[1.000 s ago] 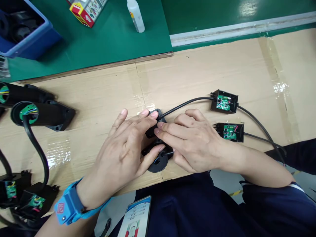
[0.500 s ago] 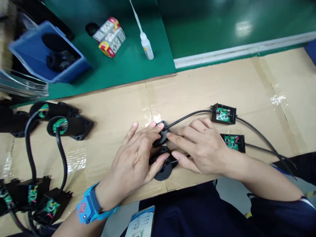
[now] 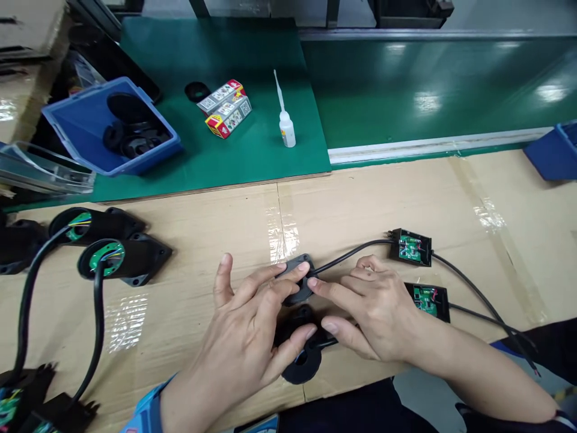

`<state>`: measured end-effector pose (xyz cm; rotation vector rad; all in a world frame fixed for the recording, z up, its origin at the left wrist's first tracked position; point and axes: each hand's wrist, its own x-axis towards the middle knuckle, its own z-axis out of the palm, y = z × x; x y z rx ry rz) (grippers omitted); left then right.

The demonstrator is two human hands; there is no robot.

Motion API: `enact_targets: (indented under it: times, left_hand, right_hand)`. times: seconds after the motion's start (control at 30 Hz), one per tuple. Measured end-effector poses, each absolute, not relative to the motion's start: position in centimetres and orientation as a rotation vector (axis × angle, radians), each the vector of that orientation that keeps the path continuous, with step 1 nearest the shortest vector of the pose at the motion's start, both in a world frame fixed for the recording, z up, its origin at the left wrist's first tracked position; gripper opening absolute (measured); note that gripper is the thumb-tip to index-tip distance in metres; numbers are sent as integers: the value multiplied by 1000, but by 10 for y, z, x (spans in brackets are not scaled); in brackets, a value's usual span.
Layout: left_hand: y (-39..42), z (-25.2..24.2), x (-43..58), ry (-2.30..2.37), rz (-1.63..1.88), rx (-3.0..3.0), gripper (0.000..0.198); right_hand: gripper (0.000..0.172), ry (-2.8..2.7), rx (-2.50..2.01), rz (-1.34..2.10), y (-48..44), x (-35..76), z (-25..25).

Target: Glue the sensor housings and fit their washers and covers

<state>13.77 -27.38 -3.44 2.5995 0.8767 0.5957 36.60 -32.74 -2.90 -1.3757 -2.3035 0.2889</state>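
Observation:
My left hand point(image 3: 252, 325) lies with its fingers spread, and its fingertips rest on a black flanged plate point(image 3: 301, 292) on the cardboard. From the right, the index finger of my right hand point(image 3: 376, 310) touches the same plate beside its black cable point(image 3: 354, 254); the thumb is apart and the other fingers are curled. That cable runs to an open black box point(image 3: 411, 248) with a green circuit board. Nearer me, under my left thumb, is a second black part with a round disc point(image 3: 305, 367), partly hidden. A similar open box point(image 3: 428, 300) sits behind my right hand.
At left stand black cylindrical housings point(image 3: 135, 258) with thick cables. On the green mat point(image 3: 252, 162) are a blue bin point(image 3: 94, 153) of black parts, a small printed carton point(image 3: 228, 111), a black ring point(image 3: 197, 91) and a white nozzle bottle point(image 3: 287, 129). Another blue bin point(image 3: 552, 153) is far right.
The view has tilted up, so everything sits lower in the picture. Both hands stay at the black plate, with small finger shifts; my left index finger and thumb remain on the parts.

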Motion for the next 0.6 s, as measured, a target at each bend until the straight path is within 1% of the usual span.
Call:
enact_targets:
  times: [0.1, 0.2, 0.33, 0.47, 0.6]
  left_hand:
    - [-273, -34, 137, 903, 596, 2575, 33]
    - [-270, -35, 134, 905, 610, 2534, 35]
    - [-261, -46, 126, 868, 590, 2464, 33]
    - [-259, -57, 125, 923, 572, 2344, 40]
    - [-263, -58, 134, 927, 549, 1914, 42]
  right_hand:
    - [37, -2306, -1380, 321, -322, 367, -27]
    - [32, -2347, -1374, 342, -317, 367, -24]
    - [29, -2378, -1345, 358, -315, 367, -22]
    - [29, -2369, -1340, 349, -317, 366, -21]
    - [30, -2375, -1333, 340, -317, 365, -20]
